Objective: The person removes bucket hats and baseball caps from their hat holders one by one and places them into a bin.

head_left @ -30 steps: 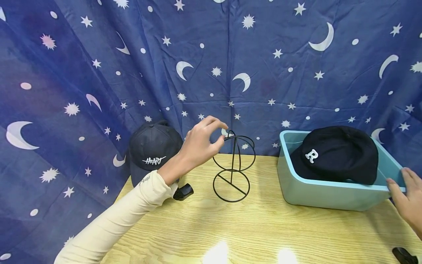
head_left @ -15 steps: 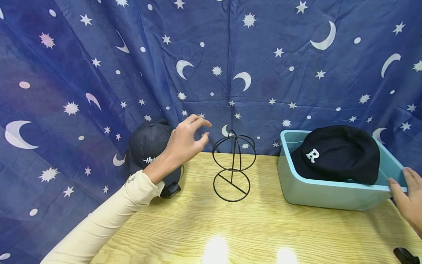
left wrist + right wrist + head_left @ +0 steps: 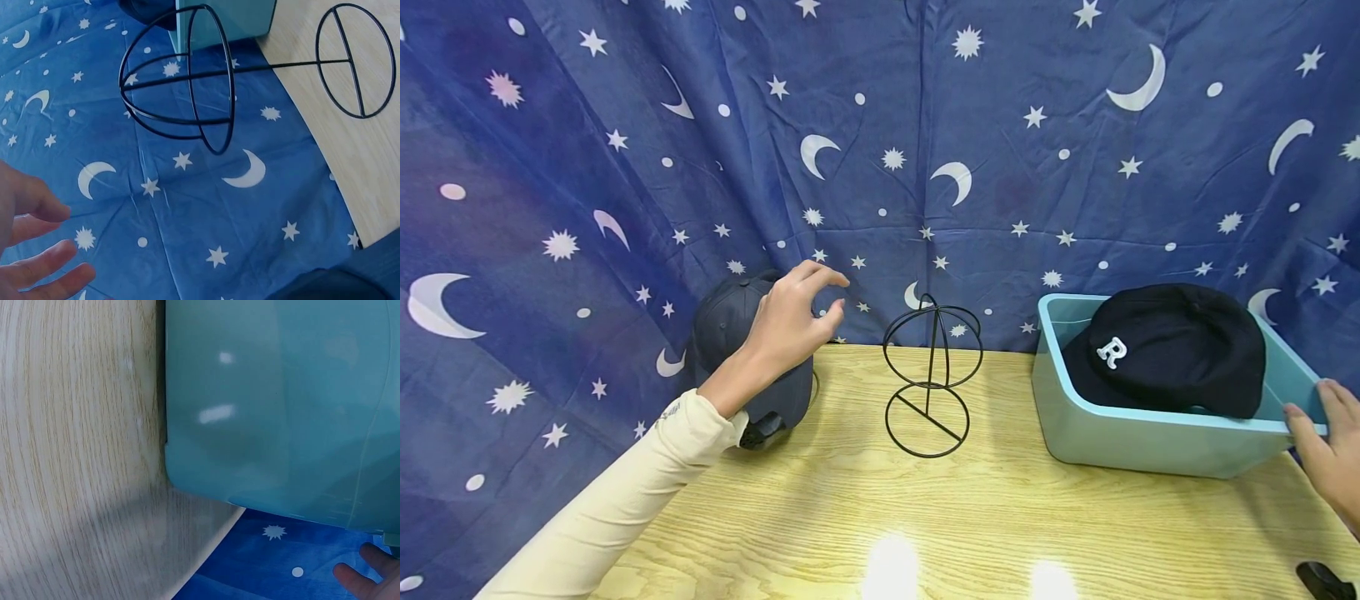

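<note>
My left hand [image 3: 790, 321] hovers at the left, holding nothing, with thumb and fingers apart in a loose C. Behind it and partly hidden by it and the wrist is a dark navy baseball cap [image 3: 722, 321]. To the hand's right stands a black wire hat stand [image 3: 928, 387], bare, with a round cage top and a ring base. At the right edge, my right hand [image 3: 1330, 450] holds the near right corner of a teal plastic bin [image 3: 1135, 442], thumb over the rim. Inside the bin sits a black cap [image 3: 1180, 350] with a white R.
Everything stands on a light wooden table [image 3: 985, 533]. A blue curtain [image 3: 880, 183] with moons and stars hangs right behind it. A small black object [image 3: 1322, 579] shows at the lower right edge.
My left hand has moved left, away from the top of the wire hat stand, to in front of the navy cap. The right hand stays at the bin's corner.
</note>
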The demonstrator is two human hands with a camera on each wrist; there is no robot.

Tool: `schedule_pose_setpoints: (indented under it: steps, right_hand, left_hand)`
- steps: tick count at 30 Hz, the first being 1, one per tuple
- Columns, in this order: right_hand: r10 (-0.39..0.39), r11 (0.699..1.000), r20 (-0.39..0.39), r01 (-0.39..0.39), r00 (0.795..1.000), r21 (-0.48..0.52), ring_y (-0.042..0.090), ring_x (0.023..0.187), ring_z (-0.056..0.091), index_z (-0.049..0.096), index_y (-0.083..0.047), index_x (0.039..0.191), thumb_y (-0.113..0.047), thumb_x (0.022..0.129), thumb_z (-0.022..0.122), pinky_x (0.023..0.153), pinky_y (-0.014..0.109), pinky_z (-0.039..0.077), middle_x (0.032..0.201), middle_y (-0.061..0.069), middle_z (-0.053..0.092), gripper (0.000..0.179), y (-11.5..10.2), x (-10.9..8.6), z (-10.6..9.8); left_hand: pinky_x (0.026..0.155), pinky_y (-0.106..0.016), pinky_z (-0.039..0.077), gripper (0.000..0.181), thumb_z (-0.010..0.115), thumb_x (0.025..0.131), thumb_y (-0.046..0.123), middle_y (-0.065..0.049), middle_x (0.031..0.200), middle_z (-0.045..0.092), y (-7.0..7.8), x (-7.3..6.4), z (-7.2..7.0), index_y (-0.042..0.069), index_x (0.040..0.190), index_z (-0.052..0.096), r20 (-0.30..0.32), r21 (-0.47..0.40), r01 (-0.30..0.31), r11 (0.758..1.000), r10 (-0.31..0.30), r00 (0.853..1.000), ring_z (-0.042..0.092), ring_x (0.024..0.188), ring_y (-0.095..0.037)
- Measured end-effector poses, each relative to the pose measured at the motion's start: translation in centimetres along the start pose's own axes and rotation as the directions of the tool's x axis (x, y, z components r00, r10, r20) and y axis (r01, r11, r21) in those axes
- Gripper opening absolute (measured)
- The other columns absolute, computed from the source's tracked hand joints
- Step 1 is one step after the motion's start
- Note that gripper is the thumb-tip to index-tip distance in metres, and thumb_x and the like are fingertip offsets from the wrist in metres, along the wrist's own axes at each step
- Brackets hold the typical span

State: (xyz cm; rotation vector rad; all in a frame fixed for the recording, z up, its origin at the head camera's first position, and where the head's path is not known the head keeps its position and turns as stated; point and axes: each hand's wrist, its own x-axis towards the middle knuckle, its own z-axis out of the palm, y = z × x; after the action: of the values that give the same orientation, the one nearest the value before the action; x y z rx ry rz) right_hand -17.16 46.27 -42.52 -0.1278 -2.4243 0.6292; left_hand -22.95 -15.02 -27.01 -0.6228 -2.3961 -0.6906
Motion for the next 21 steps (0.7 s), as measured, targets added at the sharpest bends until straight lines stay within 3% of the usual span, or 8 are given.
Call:
schedule_pose_setpoints:
  steps: [9, 21]
  right_hand:
    - [0.053, 0.998, 0.050, -0.051, 0.997, -0.033, 0.044, 0.139, 0.013, 0.021, 0.013, 0.143, -0.027, 0.097, 0.031, 0.113, 0.048, 0.007, 0.149, 0.031, 0.018, 0.062, -0.2, -0.1, -0.1]
    - [0.057, 0.998, 0.057, -0.057, 0.997, -0.010, 0.044, 0.139, 0.012, 0.020, 0.014, 0.142, -0.025, 0.097, 0.033, 0.113, 0.049, 0.007, 0.149, 0.032, 0.017, 0.061, 0.0, 0.0, -0.1]
  left_hand:
    - [0.064, -0.044, 0.047, 0.022, 0.065, 0.083, 0.012, -0.005, 0.108, 0.060, -1.1, -0.4, -0.8, 0.013, 0.105, 0.068, 0.014, 0.034, 0.049, 0.998, -0.050, 0.999, 0.058, 0.091, -0.025]
    - [0.063, -0.046, 0.046, 0.024, 0.065, 0.083, 0.012, -0.009, 0.113, 0.059, -2.8, -0.7, -1.7, 0.012, 0.107, 0.067, 0.022, 0.091, 0.119, 0.989, -0.122, 0.992, 0.057, 0.097, -0.030]
